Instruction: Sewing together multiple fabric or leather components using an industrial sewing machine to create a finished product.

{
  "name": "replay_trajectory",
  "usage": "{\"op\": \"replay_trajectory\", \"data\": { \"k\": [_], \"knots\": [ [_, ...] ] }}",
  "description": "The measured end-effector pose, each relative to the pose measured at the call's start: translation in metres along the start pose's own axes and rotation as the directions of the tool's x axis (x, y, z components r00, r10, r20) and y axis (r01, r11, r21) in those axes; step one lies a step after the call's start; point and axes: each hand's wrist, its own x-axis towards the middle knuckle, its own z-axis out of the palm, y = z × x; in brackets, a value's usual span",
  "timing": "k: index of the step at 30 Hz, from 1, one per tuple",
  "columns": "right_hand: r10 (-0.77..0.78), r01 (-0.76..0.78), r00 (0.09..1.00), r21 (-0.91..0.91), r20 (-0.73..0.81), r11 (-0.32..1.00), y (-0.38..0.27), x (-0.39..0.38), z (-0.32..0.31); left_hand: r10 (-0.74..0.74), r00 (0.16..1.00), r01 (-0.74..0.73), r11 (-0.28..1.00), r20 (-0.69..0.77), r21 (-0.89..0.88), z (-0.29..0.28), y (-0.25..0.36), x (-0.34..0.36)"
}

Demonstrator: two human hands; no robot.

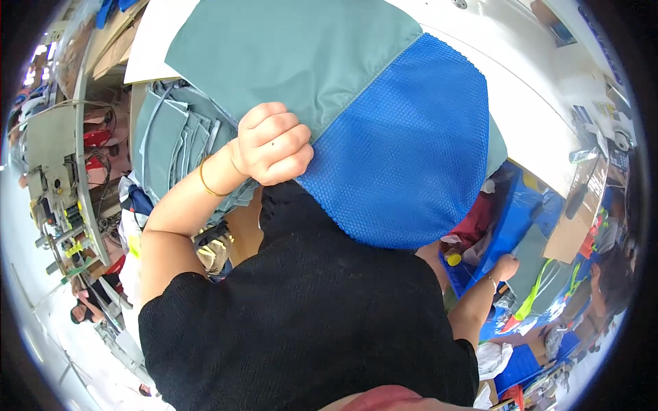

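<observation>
My left hand is closed on the near edge of a sewn fabric panel, where its two parts meet. One part is smooth grey-green cloth; the other is blue mesh, and a straight seam joins them. The panel lies partly on the white table, and its mesh end hangs over the near edge toward my lap. My right hand is stretched out low to the right, fingers curled, beside a blue bin and a grey-green sheet. Whatever those fingers hold is too small to make out.
A stack of grey-green fabric pieces sits left of the panel. The white table runs along the far right. A cardboard piece and a neon-yellow strip are near the right-hand bins. Machinery stands at far left.
</observation>
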Motion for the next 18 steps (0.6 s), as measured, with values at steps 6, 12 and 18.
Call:
{"op": "replay_trajectory", "data": {
  "k": [6,12,18],
  "knots": [
    [0.420,-0.325,0.848,0.307,-0.324,0.894,-0.018,0.006,-0.046,-0.021,0.998,0.023,1.000,0.066,-0.016,0.000,-0.010,0.023],
    [0.482,-0.111,0.595,0.529,-0.643,0.842,0.119,0.107,-0.107,-0.564,0.826,0.551,0.807,0.000,-0.213,-0.057,-0.055,0.038],
    [0.463,0.367,0.499,0.662,-0.733,0.653,-0.066,-0.001,-0.290,-0.917,0.397,0.750,0.303,0.034,-0.588,-0.163,-0.150,-0.008]
  ]
}}
